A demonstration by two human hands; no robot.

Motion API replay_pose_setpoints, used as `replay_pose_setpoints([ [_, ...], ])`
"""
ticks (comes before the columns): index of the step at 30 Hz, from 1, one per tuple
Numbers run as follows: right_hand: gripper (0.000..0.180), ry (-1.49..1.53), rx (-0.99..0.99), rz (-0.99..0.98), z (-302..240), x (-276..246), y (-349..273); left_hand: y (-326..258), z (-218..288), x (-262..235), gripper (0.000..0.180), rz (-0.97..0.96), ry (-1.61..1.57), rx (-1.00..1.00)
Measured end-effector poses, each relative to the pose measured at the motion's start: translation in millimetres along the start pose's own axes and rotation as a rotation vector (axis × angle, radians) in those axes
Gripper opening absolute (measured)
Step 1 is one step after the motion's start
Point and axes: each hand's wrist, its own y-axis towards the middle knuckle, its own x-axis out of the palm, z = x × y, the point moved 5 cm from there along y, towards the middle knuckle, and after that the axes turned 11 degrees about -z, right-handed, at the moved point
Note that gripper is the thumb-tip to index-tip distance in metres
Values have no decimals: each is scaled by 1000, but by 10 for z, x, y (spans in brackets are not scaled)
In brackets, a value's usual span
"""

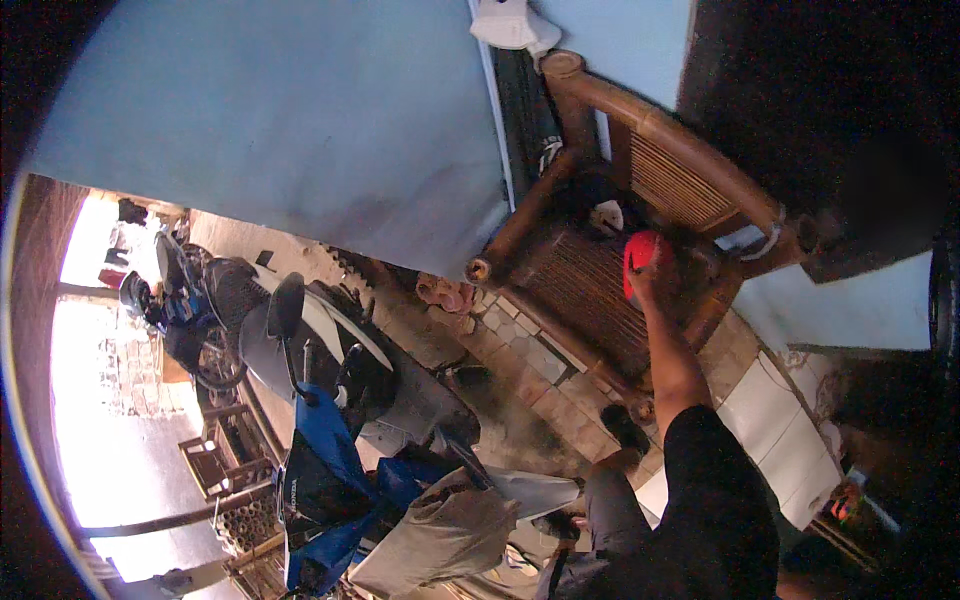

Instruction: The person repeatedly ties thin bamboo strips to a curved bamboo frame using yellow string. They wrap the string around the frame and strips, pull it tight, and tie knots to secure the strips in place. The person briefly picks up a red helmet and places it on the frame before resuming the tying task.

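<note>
While the right arm is stretched out over the bamboo chair (600, 290), a red object (641, 252) is held in the right hand (640, 285), its grip closed around it above the slatted seat. No left hand is seen. Motorbikes (300, 400) are parked on the paved floor (530, 350).

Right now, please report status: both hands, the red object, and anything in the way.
Right hand on red object, over the bamboo chair seat; grip unclear. Left hand not in view. Small white thing lies on the seat beside it.
</note>
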Motion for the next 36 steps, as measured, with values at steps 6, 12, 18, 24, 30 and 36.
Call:
replay_pose_setpoints([
  [6,102,196,-309,-26,-120,-166,-543,-404,-595,279,39,4,-77,-30],
  [12,94,594,-427,-325,-484,-1092,-2626,-845,-1874,517,41,28,-151,-19],
  [18,94,393,-920,-524,-1040,-2116,-5123,-1066,-2831,56,43,118,10,53],
  [24,92,284,-1465,-762,-1930,-2887,-7777,-2007,-2024,-1209,50,247,-630,658],
  [30,95,509,-1816,-970,-2329,-3192,-9611,-2461,-2535,-1596,84,-135,-1555,965],
  [36,95,455,-1954,-1125,-2462,-3259,-10575,-2941,-3189,-2000,81,-159,-1820,1106],
])
